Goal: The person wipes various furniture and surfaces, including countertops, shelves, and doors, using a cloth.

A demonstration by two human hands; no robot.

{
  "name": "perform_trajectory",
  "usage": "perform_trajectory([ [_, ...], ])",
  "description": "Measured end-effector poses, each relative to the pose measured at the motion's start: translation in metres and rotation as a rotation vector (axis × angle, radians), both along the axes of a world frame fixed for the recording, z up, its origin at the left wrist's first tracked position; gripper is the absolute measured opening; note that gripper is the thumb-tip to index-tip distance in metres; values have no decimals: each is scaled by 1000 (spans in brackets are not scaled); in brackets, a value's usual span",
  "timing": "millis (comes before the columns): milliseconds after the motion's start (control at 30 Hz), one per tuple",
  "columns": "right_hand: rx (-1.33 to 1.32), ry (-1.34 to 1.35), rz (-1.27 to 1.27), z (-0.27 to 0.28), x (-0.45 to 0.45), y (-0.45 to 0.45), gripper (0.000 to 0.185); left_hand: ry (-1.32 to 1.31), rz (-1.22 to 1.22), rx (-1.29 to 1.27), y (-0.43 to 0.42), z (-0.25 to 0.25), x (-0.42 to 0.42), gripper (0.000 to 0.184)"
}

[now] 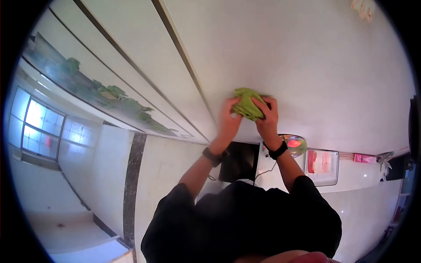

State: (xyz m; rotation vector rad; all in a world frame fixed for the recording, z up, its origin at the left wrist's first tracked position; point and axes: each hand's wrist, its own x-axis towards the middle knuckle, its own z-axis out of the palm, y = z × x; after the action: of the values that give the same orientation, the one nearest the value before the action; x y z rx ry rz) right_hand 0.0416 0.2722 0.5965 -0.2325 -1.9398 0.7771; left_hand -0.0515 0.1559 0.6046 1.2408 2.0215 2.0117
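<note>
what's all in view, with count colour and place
Cloth: one, green, under both hands
Wall: one, pale, behind cloth
Landscape panel: one, multicoloured, left
Window: one, bluish-white, far left
Marbled strip: one, black, lower left
Flat object: one, black, below the hands
Round item: one, multicoloured, by right wrist
Tray: one, pale, right of that
Pack: one, pink, right of tray
Ornament: count unclear, cream, top right
Top: one, black, bottom centre
Wristbands: two, black, wrists
Left hand: one, bare, on cloth
Right hand: one, bare, on cloth
</note>
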Motion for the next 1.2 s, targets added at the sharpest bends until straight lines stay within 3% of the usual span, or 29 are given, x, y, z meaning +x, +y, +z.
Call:
perform_trajectory([
  [67, -13, 2, 61, 15, -9, -7, 63, -49, 71, 76, -3, 6, -5, 47],
  [167, -13, 74, 77, 51, -11, -2, 67, 160, 206, 119, 10, 31, -6, 51],
  [367, 0, 175, -122, 79, 31, 32, 62, 433, 123, 215, 61, 72, 23, 54],
  [600, -105, 166, -213, 27, 66, 59, 46, 456, -23, 146, 89, 31, 50, 55],
  [867, -152, 21, -161, -19, 40, 22, 50, 374, -65, 54, 56, -42, 14, 49],
  [1200, -117, 30, -115, -8, -29, -38, 45, 306, -43, 15, -12, -27, -49, 45],
])
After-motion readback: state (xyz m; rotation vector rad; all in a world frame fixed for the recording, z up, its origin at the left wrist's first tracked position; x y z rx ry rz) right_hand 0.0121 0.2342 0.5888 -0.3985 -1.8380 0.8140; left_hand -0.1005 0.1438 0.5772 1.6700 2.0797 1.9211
